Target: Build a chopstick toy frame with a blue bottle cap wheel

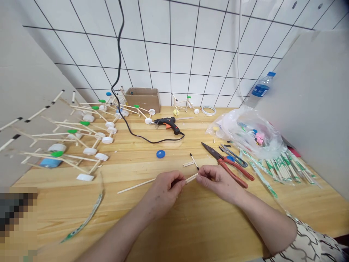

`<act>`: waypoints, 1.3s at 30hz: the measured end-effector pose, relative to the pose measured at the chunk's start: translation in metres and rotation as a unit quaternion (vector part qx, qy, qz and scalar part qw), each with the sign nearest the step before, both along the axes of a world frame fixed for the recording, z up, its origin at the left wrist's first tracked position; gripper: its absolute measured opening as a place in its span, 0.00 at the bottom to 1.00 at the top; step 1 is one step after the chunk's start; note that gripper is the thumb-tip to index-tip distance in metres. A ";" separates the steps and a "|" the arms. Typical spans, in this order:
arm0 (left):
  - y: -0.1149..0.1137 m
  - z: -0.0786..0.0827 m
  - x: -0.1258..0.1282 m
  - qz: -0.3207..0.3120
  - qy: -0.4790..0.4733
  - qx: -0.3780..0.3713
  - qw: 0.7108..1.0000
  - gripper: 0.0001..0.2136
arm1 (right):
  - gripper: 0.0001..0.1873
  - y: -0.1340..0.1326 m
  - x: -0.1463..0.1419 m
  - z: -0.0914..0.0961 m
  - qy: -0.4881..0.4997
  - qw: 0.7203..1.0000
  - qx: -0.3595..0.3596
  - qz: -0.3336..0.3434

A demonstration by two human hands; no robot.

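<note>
Wooden chopsticks [192, 178] lie across both hands, low over the table. My left hand [166, 187] pinches them between thumb and fingers, and a long pale end runs out to its left. My right hand [215, 182] grips their right end with thumb and forefinger. Just beyond the fingers are a short black-tipped stick [194, 161] and a small cut piece of wood [188, 164]. Red-handled pliers [225, 162] lie beside my right hand, jaws pointing away to the left. A blue bottle cap [160, 154] rests on the wood behind my left hand.
Stick-built models with white wheels [89, 151] crowd the left side. A black glue gun [167, 124] trails its cord up the tiled wall. At right are snips [233, 154], a plastic bag [251, 133], wrapped chopsticks [289, 165] and a bottle [260, 90]. A cardboard box [143, 100] stands behind.
</note>
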State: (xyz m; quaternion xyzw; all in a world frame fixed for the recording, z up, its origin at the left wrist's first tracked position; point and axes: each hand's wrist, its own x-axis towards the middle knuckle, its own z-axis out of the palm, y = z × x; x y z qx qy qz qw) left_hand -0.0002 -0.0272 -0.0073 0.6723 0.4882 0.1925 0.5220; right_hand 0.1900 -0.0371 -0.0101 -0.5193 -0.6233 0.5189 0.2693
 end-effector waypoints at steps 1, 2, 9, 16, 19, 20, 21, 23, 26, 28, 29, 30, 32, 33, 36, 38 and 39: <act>0.000 0.000 0.000 -0.003 0.000 0.001 1.000 0.10 | 0.16 0.000 0.000 -0.001 -0.001 1.000 0.006 0.003; 0.000 -0.001 0.000 -0.005 0.000 0.004 1.000 0.10 | 0.16 -0.001 0.000 -0.003 -0.001 1.000 0.012 0.006; 0.000 0.000 0.001 -0.010 0.010 0.010 1.000 0.10 | 0.17 -0.002 -0.002 -0.005 -0.013 1.000 0.025 0.013; -0.002 0.002 0.002 0.000 -0.012 0.002 1.000 0.10 | 0.19 -0.003 -0.004 -0.003 -0.014 1.000 0.028 -0.005; -0.002 0.001 0.002 0.001 -0.025 -0.006 1.000 0.10 | 0.19 -0.003 -0.005 -0.003 -0.016 0.999 0.029 -0.016; -0.001 0.001 0.002 -0.001 -0.028 -0.009 1.000 0.10 | 0.19 -0.003 -0.005 -0.002 -0.019 0.999 0.029 -0.019; -0.001 0.000 0.002 -0.001 -0.030 -0.012 0.999 0.10 | 0.19 -0.003 -0.005 -0.002 -0.021 0.999 0.029 -0.021; -0.001 0.000 0.002 0.000 -0.033 -0.015 0.999 0.09 | 0.18 -0.003 -0.005 -0.002 -0.022 0.999 0.028 -0.024; -0.001 0.000 0.002 0.001 -0.036 -0.016 0.999 0.09 | 0.18 -0.004 -0.006 -0.003 -0.015 0.999 0.022 -0.029; -0.001 0.000 0.002 0.000 -0.038 -0.018 0.999 0.09 | 0.19 -0.004 -0.006 -0.003 -0.007 0.999 0.018 -0.033; -0.001 0.000 0.002 -0.001 -0.039 -0.018 0.999 0.09 | 0.19 -0.004 -0.006 -0.004 -0.003 0.999 0.016 -0.034; -0.001 0.000 0.002 -0.001 -0.038 -0.017 0.999 0.10 | 0.19 -0.004 -0.007 -0.004 0.000 0.999 0.015 -0.035; -0.001 0.000 0.002 -0.003 -0.037 -0.016 0.999 0.10 | 0.20 -0.004 -0.007 -0.004 0.004 0.999 0.012 -0.037; -0.001 0.000 0.002 -0.004 -0.036 -0.017 0.999 0.10 | 0.21 -0.004 -0.007 -0.004 0.006 0.999 0.009 -0.037; -0.001 0.000 0.002 -0.007 -0.032 -0.018 0.999 0.10 | 0.21 -0.004 -0.008 -0.005 0.018 0.999 0.002 -0.040; -0.001 0.000 0.002 -0.011 -0.025 -0.009 1.000 0.10 | 0.21 -0.004 -0.008 -0.005 0.023 0.999 -0.002 -0.041; -0.001 0.000 0.002 -0.014 -0.021 -0.004 1.000 0.10 | 0.21 -0.004 -0.008 -0.006 0.022 0.999 -0.003 -0.041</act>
